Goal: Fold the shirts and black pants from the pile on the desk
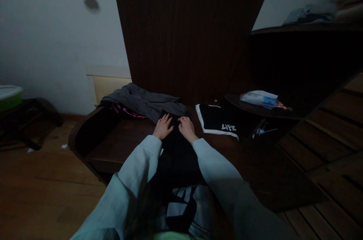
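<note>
A black garment (176, 156) lies lengthwise on the dark wooden bench (110, 143) in front of me; its exact kind is hard to make out in the dim light. My left hand (163, 126) rests on its far left side with fingers stretched out. On its far right side lies my right hand (186, 127), fingers slightly bent and loosely apart. Both palms face down on the cloth. Right of my hands is a folded black garment (217, 119) with white edges and white lettering. Behind my left hand is a crumpled grey garment (147, 100).
A tall dark wooden panel (187, 43) rises behind the bench. On the right, a small shelf (263, 111) carries a blue and white packet (259, 98). Wooden slats (326, 149) stand beyond. At left, a dark stool (28, 119) bears a green basin (10, 98).
</note>
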Tool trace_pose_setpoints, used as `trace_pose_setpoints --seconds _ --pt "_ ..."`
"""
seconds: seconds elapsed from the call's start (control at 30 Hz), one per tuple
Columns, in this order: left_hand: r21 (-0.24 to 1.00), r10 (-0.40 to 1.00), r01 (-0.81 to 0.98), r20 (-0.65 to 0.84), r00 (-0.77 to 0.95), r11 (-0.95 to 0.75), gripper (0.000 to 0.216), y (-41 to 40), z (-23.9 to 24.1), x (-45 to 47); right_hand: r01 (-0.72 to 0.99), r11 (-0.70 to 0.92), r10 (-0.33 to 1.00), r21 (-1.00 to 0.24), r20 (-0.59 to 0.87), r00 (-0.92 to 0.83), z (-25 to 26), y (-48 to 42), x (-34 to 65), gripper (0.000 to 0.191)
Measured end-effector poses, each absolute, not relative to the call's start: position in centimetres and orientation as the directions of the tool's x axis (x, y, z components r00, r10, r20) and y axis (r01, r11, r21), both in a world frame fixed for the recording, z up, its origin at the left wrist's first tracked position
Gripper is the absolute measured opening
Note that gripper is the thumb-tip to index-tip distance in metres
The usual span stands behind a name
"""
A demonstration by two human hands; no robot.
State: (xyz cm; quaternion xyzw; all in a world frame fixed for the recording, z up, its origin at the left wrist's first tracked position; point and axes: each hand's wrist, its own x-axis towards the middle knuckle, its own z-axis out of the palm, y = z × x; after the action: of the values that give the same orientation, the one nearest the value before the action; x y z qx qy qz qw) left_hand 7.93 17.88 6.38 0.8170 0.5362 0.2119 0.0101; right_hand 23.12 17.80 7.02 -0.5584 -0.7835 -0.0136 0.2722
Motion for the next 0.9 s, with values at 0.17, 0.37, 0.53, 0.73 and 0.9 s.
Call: trace_pose_setpoints --seconds 0.17,0.37,0.53,0.73,0.9 --pt "0.207 0.883 0.885 0.324 0.340 -0.417 0.041 17.8 6.5 8.0 0.904 0.360 0.869 -0.231 0.435 -0.235 7.0 17.7 22.9 0.037" --pt "0.163 0.824 0.847 0.379 0.420 -0.507 0.035 17.4 7.0 8.2 0.906 0.379 0.886 -0.188 0.357 -0.296 7.2 17.7 22.7 0.035" --pt "0.197 0.781 0.790 0.412 0.470 -0.580 0.031 17.3 7.2 8.2 0.930 0.328 0.909 -0.167 0.325 -0.262 7.8 17.4 22.4 0.032" --pt "0.209 0.787 0.791 0.403 0.467 -0.576 0.032 17.6 6.9 8.2 0.907 0.380 0.893 -0.181 0.328 -0.308 7.5 17.8 22.7 0.034" --pt "0.208 0.793 0.798 0.403 0.457 -0.565 0.032 17.5 6.9 8.2 0.866 0.422 0.876 -0.268 0.368 -0.312 7.3 18.8 23.4 0.038"
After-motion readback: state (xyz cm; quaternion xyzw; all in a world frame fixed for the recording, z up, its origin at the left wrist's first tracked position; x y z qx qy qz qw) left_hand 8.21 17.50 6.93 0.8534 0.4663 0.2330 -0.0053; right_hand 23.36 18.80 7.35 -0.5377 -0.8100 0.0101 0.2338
